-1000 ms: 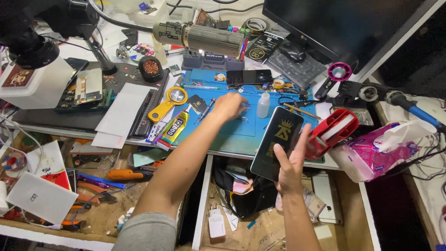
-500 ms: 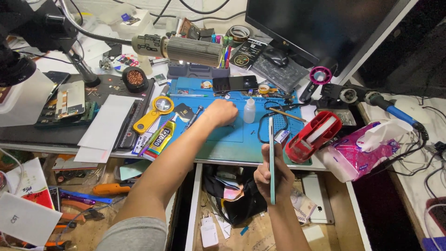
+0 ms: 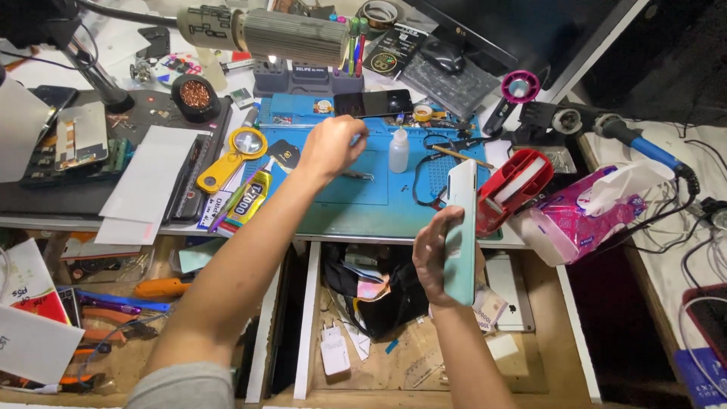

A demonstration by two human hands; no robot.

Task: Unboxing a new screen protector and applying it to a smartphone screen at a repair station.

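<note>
Nearest us, above the open drawer (image 3: 424, 356) in front of the blue work mat (image 3: 356, 204), our right hand (image 3: 435, 257) holds a pale green phone (image 3: 460, 231) on edge, fingers wrapped around its side. The phone's top end reaches the mat's right part. Farther out, our left hand (image 3: 329, 148) hovers over the mat's middle, fingers pinched around a small tool we cannot identify. A white dropper bottle (image 3: 398, 150) stands on the mat just right of that hand.

One head-worn view, we look steeply down and forward over our own two arms, close above a blue repair mat (image 3: 356, 204), cluttered workbench (image 3: 45, 208) ahead, open drawer (image 3: 424, 356) just beneath, monitor (image 3: 530, 30) at the far edge.
</note>
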